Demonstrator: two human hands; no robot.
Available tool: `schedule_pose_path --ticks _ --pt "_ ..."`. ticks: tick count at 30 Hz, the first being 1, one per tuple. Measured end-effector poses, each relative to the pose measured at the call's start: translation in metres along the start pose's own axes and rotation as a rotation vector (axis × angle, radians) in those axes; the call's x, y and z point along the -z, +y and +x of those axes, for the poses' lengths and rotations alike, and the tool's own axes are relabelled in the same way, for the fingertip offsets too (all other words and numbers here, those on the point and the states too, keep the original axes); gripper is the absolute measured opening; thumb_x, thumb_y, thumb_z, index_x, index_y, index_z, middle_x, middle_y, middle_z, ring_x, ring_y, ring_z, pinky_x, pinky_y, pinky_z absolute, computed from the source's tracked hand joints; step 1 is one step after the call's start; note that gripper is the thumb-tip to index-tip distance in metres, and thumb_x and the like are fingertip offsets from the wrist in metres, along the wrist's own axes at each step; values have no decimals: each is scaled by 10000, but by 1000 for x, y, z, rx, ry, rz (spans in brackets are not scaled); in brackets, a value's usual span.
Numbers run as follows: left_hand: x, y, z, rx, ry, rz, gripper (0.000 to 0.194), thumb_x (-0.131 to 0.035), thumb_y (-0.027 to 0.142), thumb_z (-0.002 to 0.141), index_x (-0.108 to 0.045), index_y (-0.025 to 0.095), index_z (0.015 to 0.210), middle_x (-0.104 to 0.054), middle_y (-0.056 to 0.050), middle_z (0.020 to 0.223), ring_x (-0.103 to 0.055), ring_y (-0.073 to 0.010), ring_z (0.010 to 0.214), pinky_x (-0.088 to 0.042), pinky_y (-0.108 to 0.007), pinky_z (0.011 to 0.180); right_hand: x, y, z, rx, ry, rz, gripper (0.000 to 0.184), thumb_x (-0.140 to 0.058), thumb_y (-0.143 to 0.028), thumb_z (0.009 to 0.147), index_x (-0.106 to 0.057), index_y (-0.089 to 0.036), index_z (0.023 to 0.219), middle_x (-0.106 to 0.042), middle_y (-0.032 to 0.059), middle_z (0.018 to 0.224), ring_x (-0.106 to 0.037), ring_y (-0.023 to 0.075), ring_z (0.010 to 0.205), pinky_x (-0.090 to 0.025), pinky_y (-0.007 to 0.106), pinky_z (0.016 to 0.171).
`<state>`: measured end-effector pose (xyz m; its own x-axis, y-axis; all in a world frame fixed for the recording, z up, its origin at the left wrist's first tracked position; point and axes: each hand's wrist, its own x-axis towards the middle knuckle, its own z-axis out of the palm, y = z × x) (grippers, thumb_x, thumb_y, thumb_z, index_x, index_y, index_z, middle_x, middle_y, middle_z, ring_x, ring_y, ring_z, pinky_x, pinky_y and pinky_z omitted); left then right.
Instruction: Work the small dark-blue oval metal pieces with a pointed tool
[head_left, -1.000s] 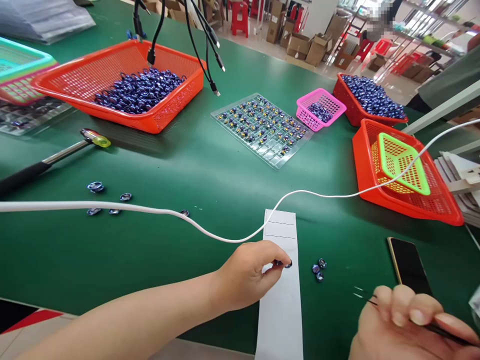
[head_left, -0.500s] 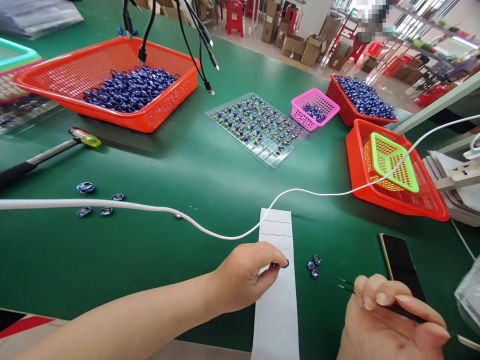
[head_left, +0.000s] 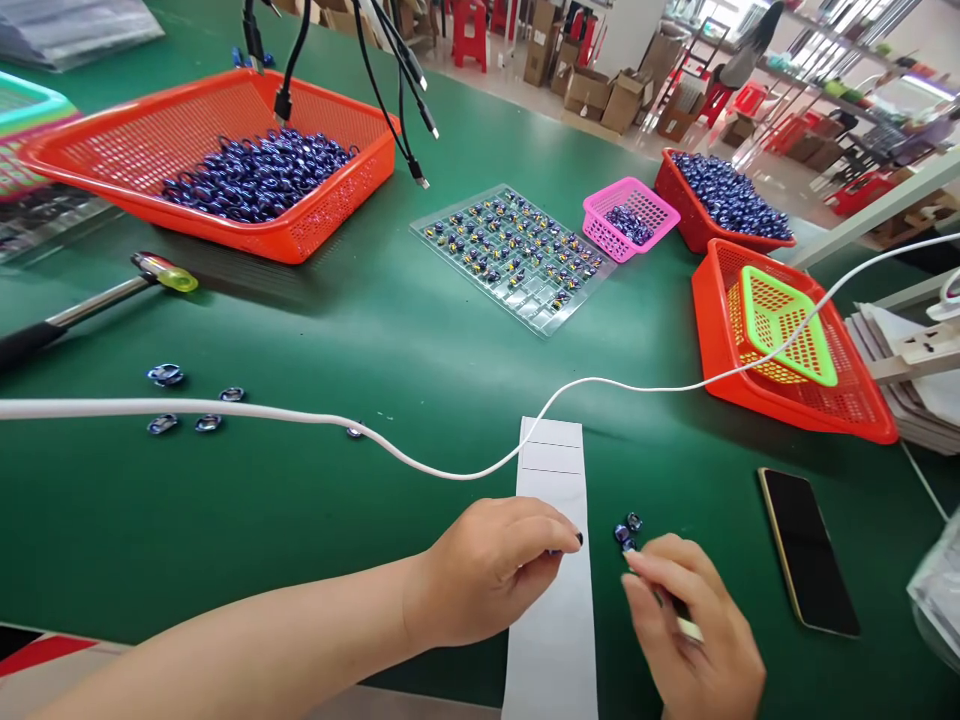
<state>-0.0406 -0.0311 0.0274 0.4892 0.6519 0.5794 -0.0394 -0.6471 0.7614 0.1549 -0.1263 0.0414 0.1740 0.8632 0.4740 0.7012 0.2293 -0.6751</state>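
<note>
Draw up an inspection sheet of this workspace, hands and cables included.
Surface: green tabletop, white paper strip on it.
Job's things: three small bluish pieces grouped beside the right hand; clear tray, partly filled.
Clutter: phone; hammer-like tool.
Hands: left hand pinches a small dark piece; right hand holds a slim tool, mostly hidden.
Cables: white cable crosses the white paper strip in view; black cables hang at upper left.
Surroundings: cardboard boxes and a red stool beyond the tabletop.

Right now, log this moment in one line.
left hand: holding dark part over paper strip; right hand: holding pale-ended tool beside blue parts
</note>
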Motion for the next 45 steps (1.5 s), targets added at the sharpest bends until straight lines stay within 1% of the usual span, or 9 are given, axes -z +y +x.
schedule_pose_path --ticks 2,4,12,21,24,30,35,39,45 --pt "0 1 -1 16 -15 -9 285 -552 -23 812 -589 181 1008 -767 -93 913 -741 -162 842 -587 -218 734 -2 2 0 53 -188 -55 239 -675 -137 855 -668 -209 1083 -636 52 940 -606 155 752 -516 285 634" --pt "0 2 -1 23 -31 -16 298 -551 -23 808 -586 187 1017 -766 -95 925 -741 -164 848 -586 -222 738 -3 4 0 78 -258 -48 301 -660 -140 871 -636 -208 1163 -634 62 974 -611 146 743 -533 272 631" --pt "0 5 0 8 -70 -54 319 -542 -38 806 -585 194 1021 -767 -77 928 -740 -162 849 -580 -208 737 -9 5 2 138 -314 -2 374 -622 -56 869 -592 -202 1213 -637 67 967 -633 164 817 -548 294 686" --pt "0 6 0 29 -53 -98 332 -540 -50 798 -600 191 1019 -771 -63 922 -737 -148 849 -578 -200 740 -9 4 2 128 -310 -13 318 -623 -83 883 -612 -204 1176 -645 54 934 -633 149 778 -542 266 650" --pt "-2 7 0 132 -16 -173 268 -555 -17 806 -640 183 962 -769 -56 869 -732 -138 794 -579 -199 721 -10 3 1 118 -311 -15 309 -625 -94 884 -616 -203 1173 -650 56 936 -644 151 779 -549 268 652" --pt "-5 8 1 458 25 -345 184 -591 18 755 -709 141 826 -757 -60 807 -719 -133 722 -597 -191 662 -10 2 0 135 -252 -33 287 -637 -103 873 -622 -210 1138 -672 51 914 -667 157 781 -560 258 645" --pt "-7 9 4 625 33 -453 116 -617 76 754 -715 127 792 -756 -67 767 -722 -148 707 -602 -210 648 -11 0 1 146 -214 -51 249 -639 -123 878 -624 -213 1109 -676 46 893 -669 157 781 -564 264 660" --pt "-8 9 5 692 32 -497 78 -635 112 756 -710 118 775 -752 -74 741 -713 -149 678 -589 -210 621 -12 -2 2 138 -211 -37 238 -644 -112 873 -622 -207 1089 -667 42 880 -658 146 744 -556 256 635" --pt "-8 8 3 674 30 -479 97 -627 89 758 -712 127 786 -753 -68 754 -713 -150 691 -592 -217 636 -12 -2 2 122 -218 -43 220 -640 -117 873 -621 -209 1072 -663 40 868 -653 141 716 -547 240 595"
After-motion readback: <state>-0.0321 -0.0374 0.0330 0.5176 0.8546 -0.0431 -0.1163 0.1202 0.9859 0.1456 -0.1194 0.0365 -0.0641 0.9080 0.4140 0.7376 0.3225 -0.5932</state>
